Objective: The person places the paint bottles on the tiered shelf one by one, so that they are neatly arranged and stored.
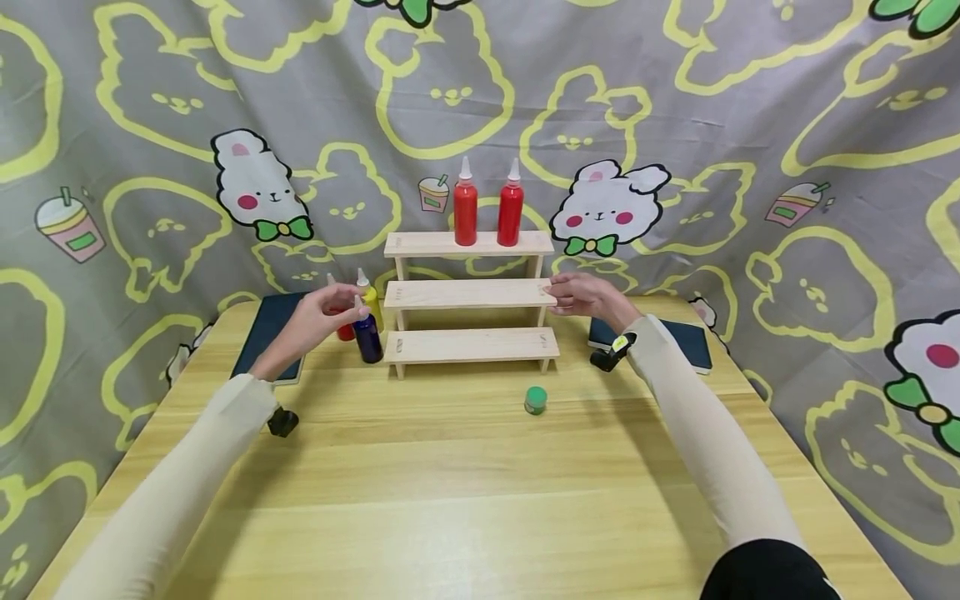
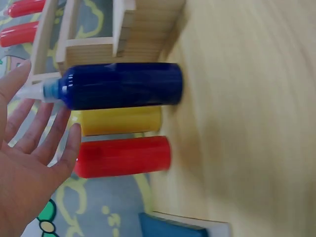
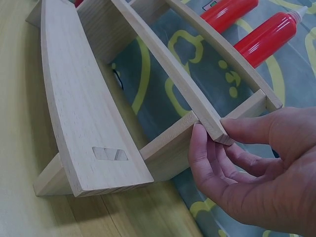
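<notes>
A three-tier wooden shelf (image 1: 472, 343) stands on the table. My right hand (image 1: 585, 296) pinches the right end of its middle board (image 3: 173, 69), thumb on top and fingers beneath. To the left of the shelf, a dark blue squeeze bottle (image 2: 123, 86) stands upright. My left hand (image 1: 322, 317) is around its white nozzle (image 2: 32, 91), with thumb and fingers spread apart on either side. Behind the blue bottle are a yellow squeeze bottle (image 2: 121, 121) and a red squeeze bottle (image 2: 126, 155), partly hidden by the hand in the head view.
Two red bottles (image 1: 465, 212) stand on the top tier. A small green-lidded jar (image 1: 536, 400) sits in front of the shelf. Dark blue books lie at the left (image 1: 272, 329) and right (image 1: 686, 343). A patterned curtain (image 1: 480, 108) hangs behind the table (image 1: 450, 500).
</notes>
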Available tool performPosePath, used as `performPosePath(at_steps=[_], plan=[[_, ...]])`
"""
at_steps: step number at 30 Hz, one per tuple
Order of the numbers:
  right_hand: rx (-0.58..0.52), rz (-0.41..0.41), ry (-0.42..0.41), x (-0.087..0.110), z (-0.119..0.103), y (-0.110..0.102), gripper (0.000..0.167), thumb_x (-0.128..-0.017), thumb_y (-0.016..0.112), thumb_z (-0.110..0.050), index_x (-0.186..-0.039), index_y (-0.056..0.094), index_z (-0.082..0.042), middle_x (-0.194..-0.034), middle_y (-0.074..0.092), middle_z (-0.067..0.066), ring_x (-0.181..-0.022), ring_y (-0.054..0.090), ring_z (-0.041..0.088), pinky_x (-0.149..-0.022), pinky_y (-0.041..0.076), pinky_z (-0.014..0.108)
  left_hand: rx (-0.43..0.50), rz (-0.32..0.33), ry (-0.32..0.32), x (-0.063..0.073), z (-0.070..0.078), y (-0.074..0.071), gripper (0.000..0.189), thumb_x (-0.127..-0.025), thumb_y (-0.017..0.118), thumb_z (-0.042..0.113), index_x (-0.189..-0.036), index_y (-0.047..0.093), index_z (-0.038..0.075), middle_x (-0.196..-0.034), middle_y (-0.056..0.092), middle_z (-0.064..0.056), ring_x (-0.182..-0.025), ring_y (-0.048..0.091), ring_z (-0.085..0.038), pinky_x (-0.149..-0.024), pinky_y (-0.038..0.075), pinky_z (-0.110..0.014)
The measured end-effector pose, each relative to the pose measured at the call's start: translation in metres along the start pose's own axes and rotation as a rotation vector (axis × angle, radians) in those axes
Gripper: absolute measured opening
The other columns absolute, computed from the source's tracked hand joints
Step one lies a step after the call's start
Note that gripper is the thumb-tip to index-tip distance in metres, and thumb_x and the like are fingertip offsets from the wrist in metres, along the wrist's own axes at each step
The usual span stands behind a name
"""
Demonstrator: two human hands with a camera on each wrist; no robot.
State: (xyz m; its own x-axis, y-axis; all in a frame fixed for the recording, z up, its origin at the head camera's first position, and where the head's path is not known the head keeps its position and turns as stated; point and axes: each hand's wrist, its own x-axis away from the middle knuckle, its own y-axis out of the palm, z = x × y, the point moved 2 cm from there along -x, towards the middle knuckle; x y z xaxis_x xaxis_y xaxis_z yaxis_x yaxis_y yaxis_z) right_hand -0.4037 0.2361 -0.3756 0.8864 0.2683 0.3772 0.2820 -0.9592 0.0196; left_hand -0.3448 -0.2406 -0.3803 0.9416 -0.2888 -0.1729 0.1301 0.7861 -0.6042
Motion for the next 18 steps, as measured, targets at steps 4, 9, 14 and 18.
performPosePath(at_steps=[4, 9, 14, 18], plan=[[-0.01, 0.001, 0.0, 0.0, 0.0, -0.001, 0.034, -0.108, 0.053, -0.003, -0.139, 0.038, -0.003, -0.096, 0.057, 0.003, -0.073, 0.054, 0.008, -0.081, 0.06, 0.026, 0.036, -0.021, -0.031, 0.002, -0.011, 0.009, 0.058, -0.1, 0.073, 0.037, -0.146, 0.055, 0.006, -0.139, 0.061, -0.018, -0.127, 0.06, -0.035, -0.096, 0.055, -0.034], [-0.011, 0.008, 0.001, 0.0, 0.001, -0.001, 0.042, -0.108, 0.053, -0.004, -0.146, 0.035, -0.002, -0.101, 0.055, 0.004, -0.074, 0.053, 0.008, -0.081, 0.06, 0.025, 0.062, -0.025, -0.085, 0.004, -0.026, 0.022, 0.069, -0.098, 0.076, 0.033, -0.153, 0.046, 0.004, -0.142, 0.057, -0.022, -0.131, 0.057, -0.039, -0.104, 0.049, -0.049], [0.003, 0.004, 0.001, -0.001, 0.002, -0.001, 0.057, -0.108, 0.053, -0.004, -0.157, 0.025, 0.0, -0.102, 0.051, 0.004, -0.071, 0.048, 0.007, -0.085, 0.059, 0.025, 0.08, -0.007, -0.087, 0.008, -0.035, 0.033, 0.064, -0.099, 0.076, 0.025, -0.15, 0.046, -0.001, -0.142, 0.056, -0.026, -0.129, 0.057, -0.041, -0.102, 0.049, -0.043], [0.001, 0.002, -0.004, -0.001, 0.002, -0.001, 0.059, -0.108, 0.053, -0.004, -0.159, 0.024, 0.0, -0.096, 0.054, 0.002, -0.07, 0.049, 0.006, -0.085, 0.059, 0.024, 0.117, 0.006, -0.099, 0.012, -0.025, 0.034, 0.063, -0.1, 0.073, 0.019, -0.15, 0.044, -0.006, -0.145, 0.053, -0.03, -0.133, 0.053, -0.047, -0.106, 0.047, -0.048]])
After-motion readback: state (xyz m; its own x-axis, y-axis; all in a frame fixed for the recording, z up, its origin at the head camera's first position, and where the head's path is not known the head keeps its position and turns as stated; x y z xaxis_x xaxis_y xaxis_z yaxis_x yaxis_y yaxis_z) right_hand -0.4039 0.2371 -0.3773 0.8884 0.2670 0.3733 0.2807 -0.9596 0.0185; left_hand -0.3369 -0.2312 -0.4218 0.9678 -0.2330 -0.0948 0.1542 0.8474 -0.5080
